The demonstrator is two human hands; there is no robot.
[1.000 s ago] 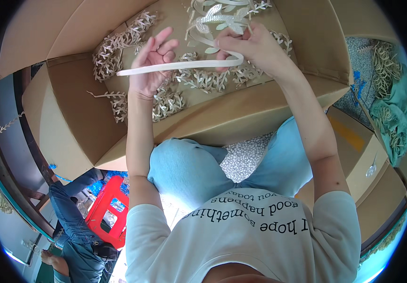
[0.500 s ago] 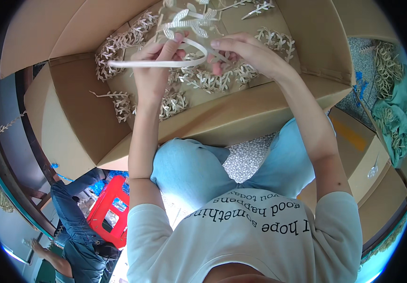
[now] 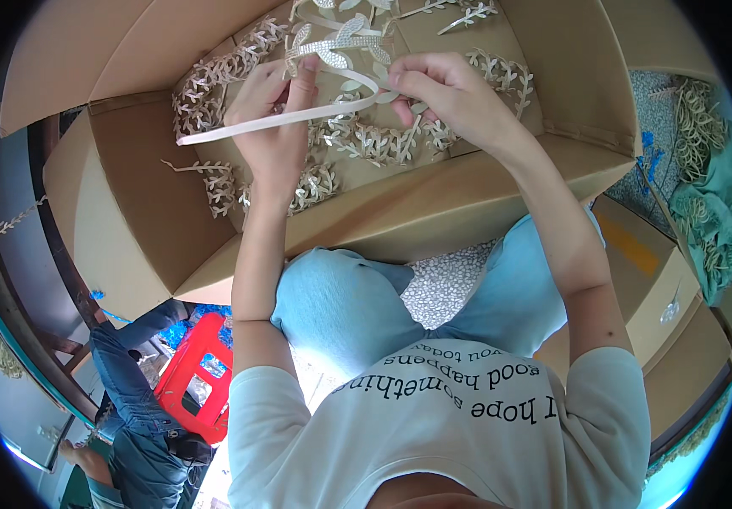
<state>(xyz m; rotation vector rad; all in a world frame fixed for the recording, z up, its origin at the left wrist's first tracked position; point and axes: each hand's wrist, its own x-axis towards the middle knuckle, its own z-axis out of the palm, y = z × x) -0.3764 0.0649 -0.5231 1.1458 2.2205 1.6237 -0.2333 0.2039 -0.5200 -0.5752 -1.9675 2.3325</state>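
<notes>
A pale, narrow band with silvery leaf trim (image 3: 344, 44) is held over a large cardboard box. My left hand (image 3: 268, 127) is closed on it, thumb pressed up against the leafy part. From there the plain strip (image 3: 247, 127) loops round and its free end hangs across my left wrist. On the other side my right hand (image 3: 451, 97) pinches a pale leaf piece at the loop's bend, thumb against forefinger. Whether that leaf piece belongs to the same band is hard to make out. Below both hands, bunches of leaf strands (image 3: 374, 144) lie on the box floor.
The open cardboard box (image 3: 434, 199) stands before my knees, more leaf strands (image 3: 221, 76) along its left side. A red plastic stool (image 3: 187, 386) and another person (image 3: 141, 441) are at lower left. At right are cardboard boxes (image 3: 637, 246) and green cloth with cord bundles (image 3: 705, 204).
The strip's free end has swung down and further left. My left hand has turned slightly, and the leaf trim has shifted a little to the right and down. The right hand keeps its pinch.
</notes>
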